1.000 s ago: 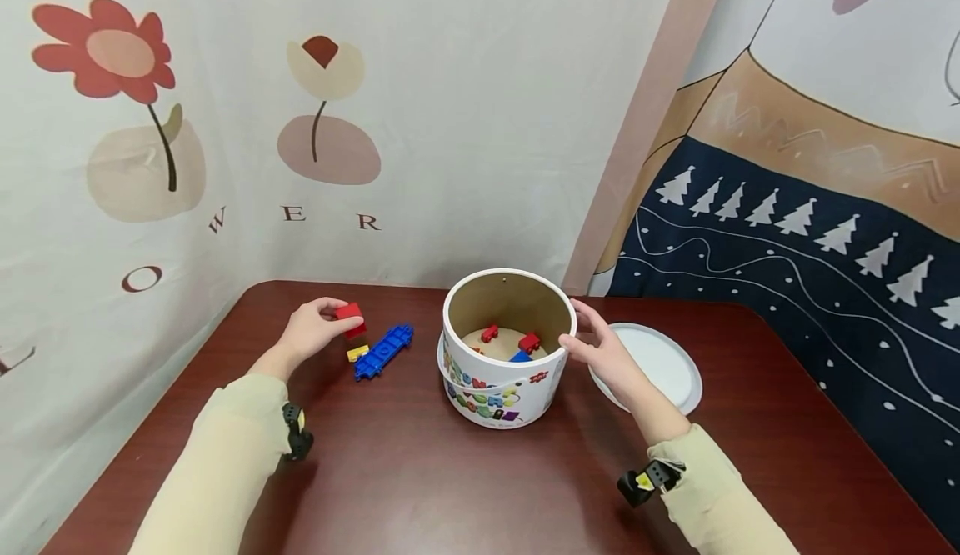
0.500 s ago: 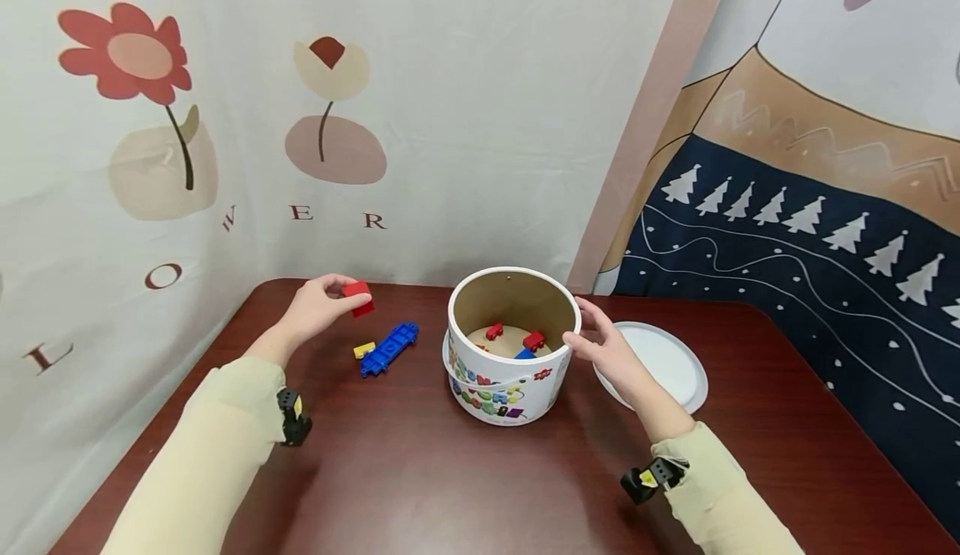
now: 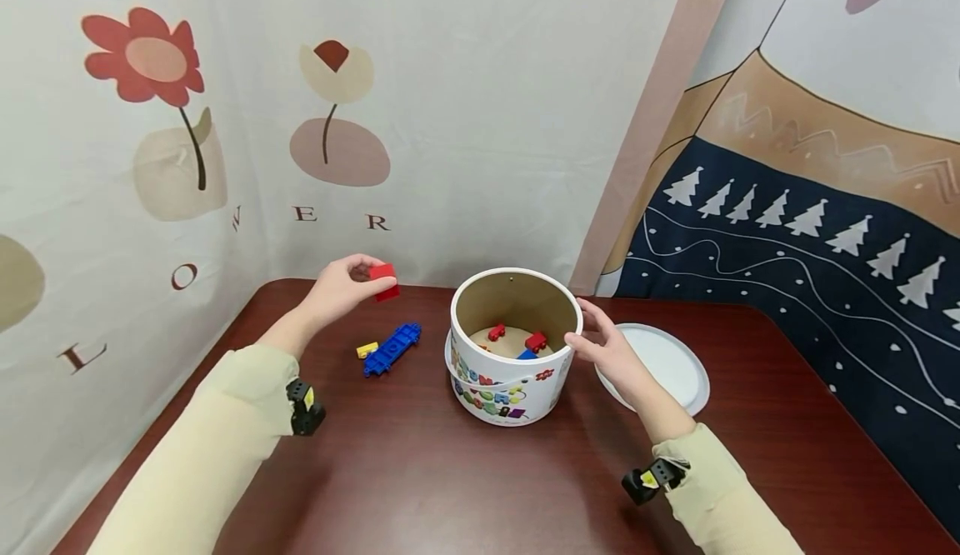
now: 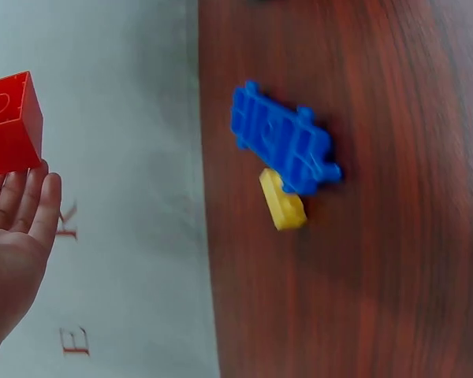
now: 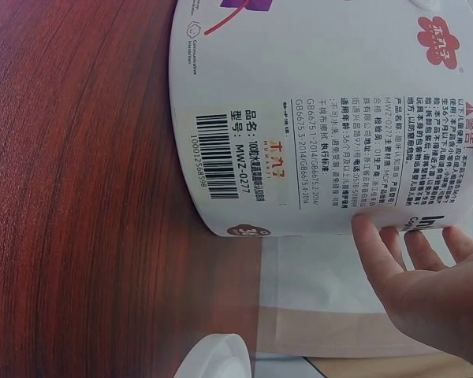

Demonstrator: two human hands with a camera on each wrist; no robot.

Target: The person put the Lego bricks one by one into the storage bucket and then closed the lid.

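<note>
My left hand (image 3: 341, 290) pinches a red toy block (image 3: 385, 282) between thumb and fingers, raised above the back left of the table. In the left wrist view the block's hollow underside with a round tube shows. Below it on the table lie a long blue toy base (image 3: 393, 348) and a small yellow block (image 3: 367, 350) beside it. My right hand (image 3: 613, 357) rests against the outer right side of a white printed bucket (image 3: 501, 397), near its rim, with thumb and fingers spread. Inside the bucket are small red pieces (image 3: 536, 341) and a blue piece (image 3: 527, 354).
A round white lid (image 3: 667, 367) lies on the dark red-brown table (image 3: 450, 488), right of the bucket and partly behind the right forearm. The bucket's handle (image 3: 480, 383) hangs down its front. A printed cloth (image 3: 480, 122) stands behind the table's back edge.
My left hand has lifted the red block from beside the blue base and moved it up and to the right. My right hand stays at the bucket. The head view has shifted slightly.
</note>
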